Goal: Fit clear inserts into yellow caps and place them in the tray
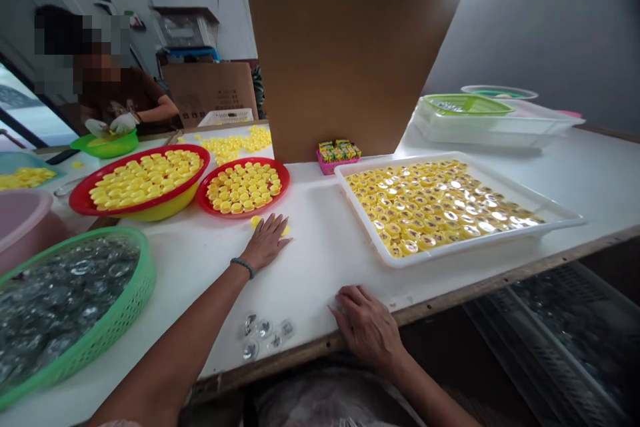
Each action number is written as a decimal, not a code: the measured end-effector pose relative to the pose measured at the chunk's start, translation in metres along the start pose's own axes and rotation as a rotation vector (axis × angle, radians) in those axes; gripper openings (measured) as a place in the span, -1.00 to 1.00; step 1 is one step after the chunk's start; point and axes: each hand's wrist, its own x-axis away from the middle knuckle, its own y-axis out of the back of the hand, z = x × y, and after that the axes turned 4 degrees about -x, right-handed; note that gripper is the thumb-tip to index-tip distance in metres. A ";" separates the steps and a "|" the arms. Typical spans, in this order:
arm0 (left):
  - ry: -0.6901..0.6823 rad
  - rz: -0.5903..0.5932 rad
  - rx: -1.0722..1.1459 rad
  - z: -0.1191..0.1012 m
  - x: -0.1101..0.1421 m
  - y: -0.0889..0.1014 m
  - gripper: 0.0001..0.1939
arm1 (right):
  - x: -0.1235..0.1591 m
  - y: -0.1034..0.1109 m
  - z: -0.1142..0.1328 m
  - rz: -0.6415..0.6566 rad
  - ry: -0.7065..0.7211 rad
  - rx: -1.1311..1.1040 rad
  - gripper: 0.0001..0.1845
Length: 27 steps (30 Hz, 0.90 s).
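Note:
My left hand (pixel 267 240) lies flat on the white table (pixel 320 247), fingers spread over a few yellow caps (pixel 256 221) in front of a red plate of yellow caps (pixel 243 187). My right hand (pixel 367 325) rests near the table's front edge with its fingers curled down on the surface; what lies under them is hidden. Several clear round pieces (pixel 265 335) lie between my arms near the edge. A white tray (pixel 545 208) full of yellow caps with clear inserts sits to the right.
A green basket of clear pieces (pixel 131 300) stands at left, with a red and yellow bowl of yellow caps (pixel 137 183) behind it. A tall cardboard sheet (pixel 345 47) rises at centre. A small pink box (pixel 338 153) stands beside it. Another person in gloves (pixel 111 124) works at far left.

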 end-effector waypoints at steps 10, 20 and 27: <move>-0.107 -0.171 0.032 -0.026 0.049 0.014 -0.66 | -0.032 -0.011 0.014 0.110 0.209 -0.279 -0.68; -0.044 -0.195 0.063 -0.057 0.064 0.031 -0.74 | -0.055 -0.033 0.046 0.371 0.368 -0.280 -0.87; 0.094 -0.274 0.142 -0.071 0.065 0.032 -0.66 | -0.055 -0.025 0.009 0.101 0.133 -0.505 -0.79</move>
